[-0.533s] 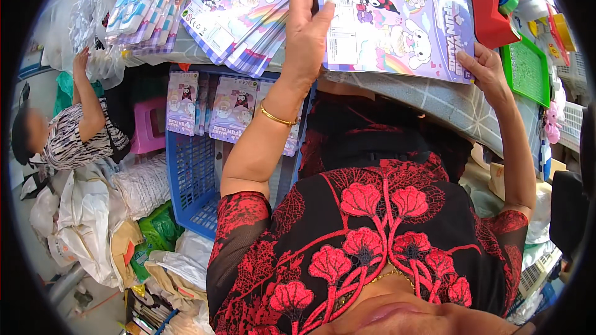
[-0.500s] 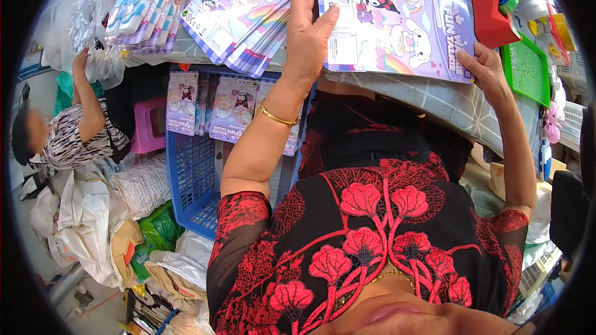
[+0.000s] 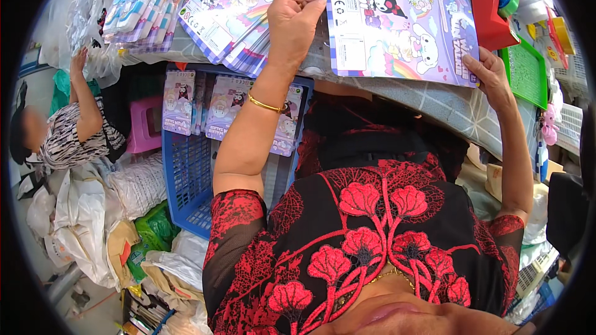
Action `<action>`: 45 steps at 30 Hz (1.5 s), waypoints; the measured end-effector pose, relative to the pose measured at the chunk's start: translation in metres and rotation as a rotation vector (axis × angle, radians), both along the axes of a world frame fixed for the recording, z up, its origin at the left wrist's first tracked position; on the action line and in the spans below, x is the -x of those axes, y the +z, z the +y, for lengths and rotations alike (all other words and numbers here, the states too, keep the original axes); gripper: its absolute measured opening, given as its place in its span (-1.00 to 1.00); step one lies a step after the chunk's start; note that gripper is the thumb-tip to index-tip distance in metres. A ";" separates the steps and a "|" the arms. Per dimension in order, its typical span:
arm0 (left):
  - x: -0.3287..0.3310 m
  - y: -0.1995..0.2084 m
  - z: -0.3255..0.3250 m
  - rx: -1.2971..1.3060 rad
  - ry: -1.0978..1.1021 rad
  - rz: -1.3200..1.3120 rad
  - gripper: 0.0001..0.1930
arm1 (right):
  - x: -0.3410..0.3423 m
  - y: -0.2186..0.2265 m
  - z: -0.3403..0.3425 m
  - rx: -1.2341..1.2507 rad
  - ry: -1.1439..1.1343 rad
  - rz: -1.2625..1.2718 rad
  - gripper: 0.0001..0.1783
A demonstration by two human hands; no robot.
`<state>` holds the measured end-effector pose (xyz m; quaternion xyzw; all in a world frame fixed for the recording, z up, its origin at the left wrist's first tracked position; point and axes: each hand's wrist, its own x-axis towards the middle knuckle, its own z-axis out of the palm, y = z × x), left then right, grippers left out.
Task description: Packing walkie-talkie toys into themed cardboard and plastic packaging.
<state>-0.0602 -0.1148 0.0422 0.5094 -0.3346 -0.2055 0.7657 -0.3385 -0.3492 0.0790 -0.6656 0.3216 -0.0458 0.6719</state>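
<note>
The right hand [image 3: 490, 76] pinches a flat, purple, printed cardboard sheet [image 3: 397, 37] at one o'clock, the left [image 3: 292, 28] hovers loosely open by its edge, similar lilac cards [image 3: 231, 108] already fill part of the blue plastic basket [image 3: 185, 174] at nine, and eleven o'clock's fanned purple stack [image 3: 226, 12] apparently remains!

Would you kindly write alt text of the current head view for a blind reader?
A person's right hand holds a purple card at its right edge over a grey table, while the left hand is open between it and a fanned stack of similar cards. Lower down is a blue basket with more cards; at right, a red tape dispenser.
</note>
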 end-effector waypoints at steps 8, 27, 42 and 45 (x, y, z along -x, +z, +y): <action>-0.019 -0.017 -0.017 0.449 -0.024 -0.454 -0.64 | 0.002 0.003 0.004 0.003 0.031 0.012 -0.60; 0.005 0.034 -0.002 -0.318 0.330 -0.685 -0.62 | 0.004 0.002 0.003 -0.006 0.026 0.037 -0.66; 0.014 0.029 -0.009 -0.286 0.456 -0.761 -0.51 | 0.008 -0.004 -0.005 0.071 0.088 0.018 -0.69; 0.015 0.033 -0.005 -0.333 0.380 -0.693 -0.49 | 0.006 0.001 -0.001 0.051 0.068 0.018 -0.69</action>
